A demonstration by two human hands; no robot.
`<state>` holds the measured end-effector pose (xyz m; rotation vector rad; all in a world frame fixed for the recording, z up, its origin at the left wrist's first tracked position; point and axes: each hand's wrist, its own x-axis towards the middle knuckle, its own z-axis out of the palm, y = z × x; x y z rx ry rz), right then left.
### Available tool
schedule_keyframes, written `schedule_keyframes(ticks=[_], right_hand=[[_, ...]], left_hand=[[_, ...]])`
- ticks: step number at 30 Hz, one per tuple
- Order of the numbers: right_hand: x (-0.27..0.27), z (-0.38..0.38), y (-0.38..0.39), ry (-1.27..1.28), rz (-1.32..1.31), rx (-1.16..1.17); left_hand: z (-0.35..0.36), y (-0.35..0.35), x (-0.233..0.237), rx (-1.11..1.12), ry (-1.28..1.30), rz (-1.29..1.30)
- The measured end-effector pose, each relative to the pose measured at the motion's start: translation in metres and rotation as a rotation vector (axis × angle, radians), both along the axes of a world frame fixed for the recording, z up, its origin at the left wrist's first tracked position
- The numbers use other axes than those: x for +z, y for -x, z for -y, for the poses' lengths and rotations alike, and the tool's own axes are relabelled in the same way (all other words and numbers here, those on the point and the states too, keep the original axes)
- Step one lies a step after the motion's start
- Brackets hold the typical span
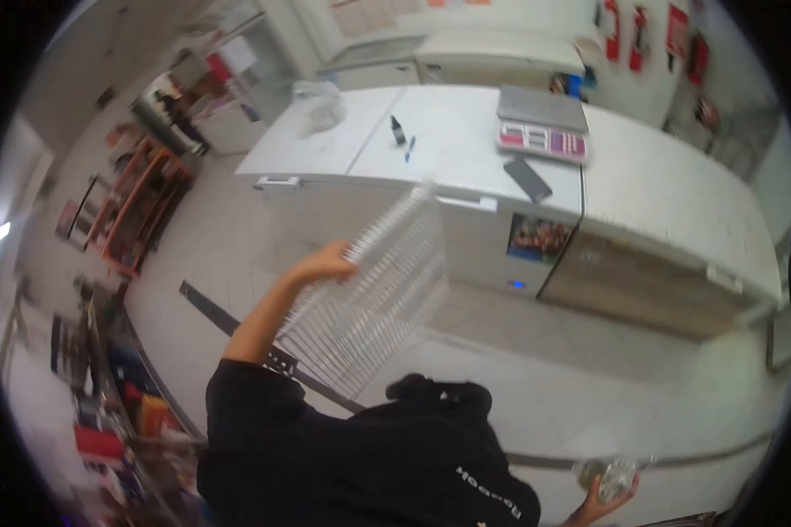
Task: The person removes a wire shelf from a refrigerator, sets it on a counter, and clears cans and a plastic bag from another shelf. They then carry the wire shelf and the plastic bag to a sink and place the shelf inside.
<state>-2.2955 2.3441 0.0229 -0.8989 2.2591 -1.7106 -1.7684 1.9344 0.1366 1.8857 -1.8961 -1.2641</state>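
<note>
My left hand (330,262) is closed around the upper edge of a white wire rack (387,294). The rack hangs tilted in front of my body, over the floor and close to the front of a white chest freezer. Low at the right, my right hand (608,504) grips a clear plastic container (618,479). A second, greenish round thing (591,474) sits against that container; blur hides what it is.
On the white freezer top (453,162) are a scale (542,123), a dark phone (527,180), a small black bottle (397,130), a blue pen (410,149) and a plastic bag (319,107). An orange shelf rack (141,206) and cluttered shelves (145,386) stand left.
</note>
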Motion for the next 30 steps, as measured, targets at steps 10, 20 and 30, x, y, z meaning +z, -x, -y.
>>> schedule_keyframes(ticks=[10, 20, 30], right_hand=[[-0.048, 0.028, 0.295, 0.071, -0.309, 0.098], [-0.025, -0.03, 0.476, -0.098, 0.024, -0.362], [-0.068, -0.063, 0.701, -0.029, -0.017, -0.994]], left_hand=[[-0.021, 0.394, -0.135, -0.526, -0.217, 0.094], [-0.021, 0.875, -0.238, -1.027, -0.019, 0.2], [0.043, 1.326, -0.219, -1.309, 0.106, 0.007]])
